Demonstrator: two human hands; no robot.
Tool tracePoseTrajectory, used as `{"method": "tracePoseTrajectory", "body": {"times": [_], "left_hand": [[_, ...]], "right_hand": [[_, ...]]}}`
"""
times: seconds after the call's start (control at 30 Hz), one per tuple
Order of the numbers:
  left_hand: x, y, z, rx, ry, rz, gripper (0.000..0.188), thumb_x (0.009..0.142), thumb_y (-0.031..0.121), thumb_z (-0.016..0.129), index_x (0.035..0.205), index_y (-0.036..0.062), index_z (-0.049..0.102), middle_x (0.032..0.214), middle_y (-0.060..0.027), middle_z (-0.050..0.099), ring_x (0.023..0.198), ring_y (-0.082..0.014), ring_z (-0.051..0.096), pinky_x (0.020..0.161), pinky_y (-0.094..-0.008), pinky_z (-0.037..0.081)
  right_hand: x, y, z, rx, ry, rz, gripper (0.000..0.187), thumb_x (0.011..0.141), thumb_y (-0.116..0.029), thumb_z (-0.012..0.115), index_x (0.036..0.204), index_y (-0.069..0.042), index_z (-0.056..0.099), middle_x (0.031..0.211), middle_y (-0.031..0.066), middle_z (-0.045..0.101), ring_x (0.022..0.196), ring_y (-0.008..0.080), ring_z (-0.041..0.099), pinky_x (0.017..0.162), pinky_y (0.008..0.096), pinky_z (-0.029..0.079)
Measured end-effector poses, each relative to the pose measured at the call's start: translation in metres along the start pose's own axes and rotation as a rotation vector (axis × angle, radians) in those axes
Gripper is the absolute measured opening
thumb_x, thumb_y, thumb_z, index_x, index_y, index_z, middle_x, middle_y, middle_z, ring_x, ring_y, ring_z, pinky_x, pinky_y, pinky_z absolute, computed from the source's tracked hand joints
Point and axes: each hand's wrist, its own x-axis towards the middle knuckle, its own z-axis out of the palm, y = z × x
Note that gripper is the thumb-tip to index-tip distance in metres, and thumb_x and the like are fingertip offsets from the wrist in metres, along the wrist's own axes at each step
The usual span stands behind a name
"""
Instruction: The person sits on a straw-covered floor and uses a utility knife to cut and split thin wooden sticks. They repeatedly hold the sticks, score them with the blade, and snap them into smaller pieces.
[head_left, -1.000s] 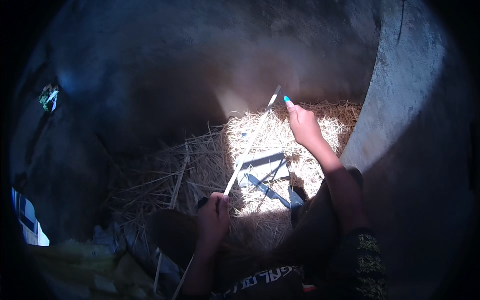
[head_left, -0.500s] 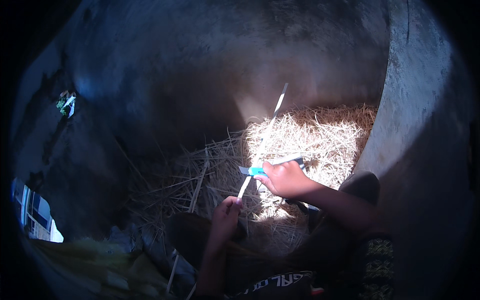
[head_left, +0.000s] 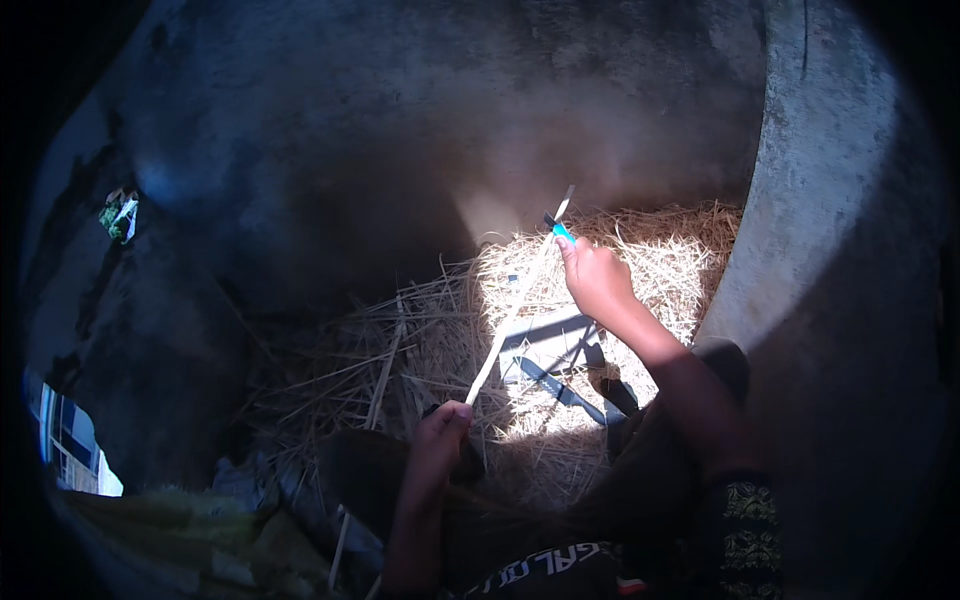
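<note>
Right hand (head_left: 598, 280) higher over straw (head_left: 680, 250)

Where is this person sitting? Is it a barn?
Maybe a barn or a rough outdoor work corner. Loose straw covers the ground, bare concrete walls curve around it, and the hands hold a long thin stick.

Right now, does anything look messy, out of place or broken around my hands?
Straw lies piled and scattered loosely over the floor by the concrete wall, with loose stalks fanning out to the left. A small green scrap lies alone in the shadow far left. The thin stick between the left hand and right hand looks whole.
</note>
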Motion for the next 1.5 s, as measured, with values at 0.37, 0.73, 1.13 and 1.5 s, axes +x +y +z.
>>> {"method": "tracePoseTrajectory", "body": {"times": [0.37, 0.73, 1.13, 1.5], "left_hand": [[0.006, -0.001, 0.004, -0.003, -0.036, 0.06, 0.025, 0.103, 0.032, 0.058, 0.084, 0.0141, 0.058, 0.067, 0.0098, 0.044, 0.058, -0.0006, 0.038, 0.051, -0.0201, 0.028], [-0.014, -0.008, 0.01, -0.051, -0.21, -0.025, 0.029, 0.105, 0.035, 0.052, 0.086, 0.014, 0.057, 0.066, 0.0107, 0.04, 0.057, -0.0009, 0.035, 0.051, -0.0207, 0.028], [0.002, -0.019, 0.019, 0.401, 0.155, 0.384, 0.022, 0.101, 0.022, 0.062, 0.093, 0.0018, 0.064, 0.069, -0.0021, 0.057, 0.063, -0.0068, 0.05, 0.058, -0.0268, 0.04], [-0.012, -0.006, 0.029, 0.556, 0.198, 0.377, 0.021, 0.097, 0.022, 0.066, 0.094, 0.0013, 0.066, 0.067, -0.0062, 0.06, 0.063, -0.009, 0.053, 0.059, -0.0297, 0.044]], "right_hand": [[-0.067, -0.037, -0.009, 0.055, -0.227, -0.323, 0.047, 0.105, -0.043, 0.043, 0.096, 0.0, 0.059, 0.064, 0.0213, 0.064, 0.061, 0.0445, 0.065, 0.06, 0.0542, 0.051], [0.052, 0.051, -0.012, 0.026, 0.083, 0.257, 0.067, 0.107, -0.051, 0.025, 0.097, 0.002, 0.065, 0.088, 0.0277, 0.068, 0.089, 0.0491, 0.066, 0.077, 0.0587, 0.051], [0.018, 0.03, -0.029, 1.255, -0.061, 0.466, 0.041, 0.094, -0.049, 0.067, 0.095, -0.009, 0.058, 0.052, -0.0076, 0.035, 0.035, 0.0048, 0.031, 0.034, 0.0233, 0.022], [0.016, 0.038, -0.027, 1.201, 0.089, 0.404, 0.021, 0.091, -0.024, 0.073, 0.088, -0.005, 0.065, 0.054, -0.0056, 0.047, 0.037, 0.0043, 0.038, 0.035, 0.0236, 0.028]]}}
